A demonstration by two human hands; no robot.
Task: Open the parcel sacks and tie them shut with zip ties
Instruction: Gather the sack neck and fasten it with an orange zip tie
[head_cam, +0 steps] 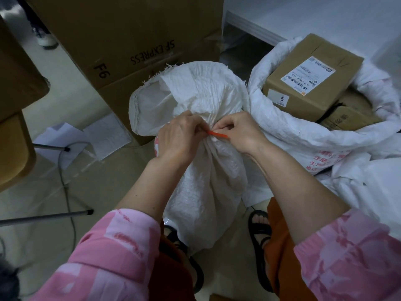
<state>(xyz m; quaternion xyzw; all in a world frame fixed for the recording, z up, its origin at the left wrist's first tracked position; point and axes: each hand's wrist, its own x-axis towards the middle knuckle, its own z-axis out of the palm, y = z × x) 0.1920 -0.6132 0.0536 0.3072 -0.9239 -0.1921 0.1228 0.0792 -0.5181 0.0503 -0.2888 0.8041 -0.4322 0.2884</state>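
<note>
Centrally, both hands, left hand and right hand, pinch a thin orange plastic zip tie round the gathered neck of a crinkled white woven sack.

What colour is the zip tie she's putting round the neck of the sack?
Orange-red. The zip tie shows clearly in the head view, between both hands.

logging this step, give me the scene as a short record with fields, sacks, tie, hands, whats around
sack in work: white woven sack, neck gathered
zip tie: orange zip tie at the gathered neck, tail pointing right
left hand: left hand pinches the neck at the tie
right hand: right hand pinches the tie
second sack: open sack to the right, holding a labelled carton
behind: large cardboard box printed SF EXPRESS
</note>
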